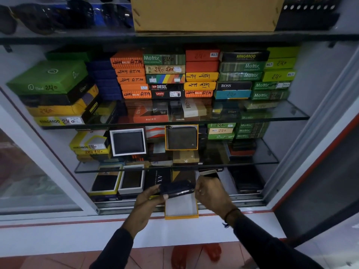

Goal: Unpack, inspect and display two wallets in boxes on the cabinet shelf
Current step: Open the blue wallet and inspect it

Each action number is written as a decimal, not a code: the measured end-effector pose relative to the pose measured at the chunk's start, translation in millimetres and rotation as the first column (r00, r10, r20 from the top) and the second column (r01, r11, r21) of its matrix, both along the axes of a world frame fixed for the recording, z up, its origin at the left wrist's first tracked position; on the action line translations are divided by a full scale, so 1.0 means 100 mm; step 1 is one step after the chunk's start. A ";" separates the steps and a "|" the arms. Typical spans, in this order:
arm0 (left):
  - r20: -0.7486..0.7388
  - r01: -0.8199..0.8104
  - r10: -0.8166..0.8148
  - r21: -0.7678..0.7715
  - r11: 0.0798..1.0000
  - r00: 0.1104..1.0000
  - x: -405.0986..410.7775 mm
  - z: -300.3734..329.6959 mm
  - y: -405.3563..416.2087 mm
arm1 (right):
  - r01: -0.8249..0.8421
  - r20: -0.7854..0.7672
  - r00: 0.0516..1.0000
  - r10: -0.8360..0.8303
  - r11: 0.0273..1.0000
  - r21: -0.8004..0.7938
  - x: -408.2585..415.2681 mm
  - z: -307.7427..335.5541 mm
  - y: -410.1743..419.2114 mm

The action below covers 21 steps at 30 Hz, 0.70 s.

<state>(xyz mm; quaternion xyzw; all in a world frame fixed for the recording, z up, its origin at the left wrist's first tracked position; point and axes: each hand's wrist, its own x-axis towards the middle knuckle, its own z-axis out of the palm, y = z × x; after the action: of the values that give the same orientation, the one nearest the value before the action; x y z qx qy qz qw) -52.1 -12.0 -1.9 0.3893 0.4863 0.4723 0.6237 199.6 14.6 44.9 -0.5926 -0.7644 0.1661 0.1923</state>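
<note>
My left hand grips a dark blue wallet by its left end, holding it level just above an open yellow box with a white lining that rests on the cabinet's bottom rail. My right hand pinches the wallet's right end and seems to hold a small card-like piece above it. On the middle shelf a brown zip wallet stands upright in a yellow-edged box. Left of it a black wallet sits in a white box.
Stacks of coloured wallet boxes fill the upper glass shelf. Two open boxes with dark wallets stand at the bottom left. A sliding glass door is at the left, the cabinet frame at the right. A red tiled floor lies below.
</note>
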 end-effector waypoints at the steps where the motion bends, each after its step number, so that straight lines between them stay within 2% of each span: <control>1: 0.020 0.034 -0.034 -0.003 0.999 0.999 -0.04 0.01 0.00 | -0.014 0.010 1.000 0.014 1.000 0.011 0.08 0.01 0.04; 4: 0.093 0.120 -0.117 -0.027 0.992 0.989 -0.10 0.02 0.02 | -0.055 -0.023 0.998 0.055 0.998 0.038 0.18 0.00 0.13; 6: 0.192 0.143 -0.130 -0.056 0.988 0.973 -0.12 0.00 0.02 | -0.050 -0.043 0.998 0.052 0.997 0.053 0.16 -0.05 0.17; 8: 0.291 0.186 -0.162 -0.058 0.981 0.943 -0.14 0.01 -0.01 | -0.015 -0.130 0.991 0.018 1.000 0.025 0.13 -0.10 0.21; 10: 0.375 0.262 -0.229 -0.040 0.964 0.899 -0.14 0.03 -0.06 | -0.032 -0.410 0.912 -0.020 0.992 -0.119 0.11 -0.13 0.25; 13: 0.457 0.283 -0.232 -0.044 0.958 0.858 -0.15 0.02 -0.13 | -0.143 -0.714 0.694 -0.098 0.952 -0.269 0.01 -0.08 0.26; 15: 0.488 0.269 -0.211 -0.051 0.962 0.847 -0.12 0.06 -0.17 | -0.184 -0.788 0.586 -0.191 0.915 -0.359 -0.08 -0.04 0.28; 18: 0.480 0.341 -0.280 -0.043 0.939 0.831 -0.02 0.19 -0.17 | -0.305 -0.795 0.531 -0.293 0.810 -0.502 -0.18 -0.09 0.26; 20: 0.470 0.391 -0.335 -0.023 0.920 0.816 0.06 0.24 -0.17 | -0.312 -0.798 0.518 -0.308 0.801 -0.511 -0.23 -0.14 0.19; 21: 0.478 0.393 -0.337 -0.020 0.919 0.811 0.08 0.25 -0.16 | -0.303 -0.809 0.478 -0.344 0.799 -0.519 -0.25 -0.15 0.16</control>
<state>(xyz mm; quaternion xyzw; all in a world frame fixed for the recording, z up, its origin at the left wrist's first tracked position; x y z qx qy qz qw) -43.9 -28.0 23.1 0.3132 0.2655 0.3934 0.8226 174.3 30.9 29.7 -0.4592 -0.4526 0.6751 0.3586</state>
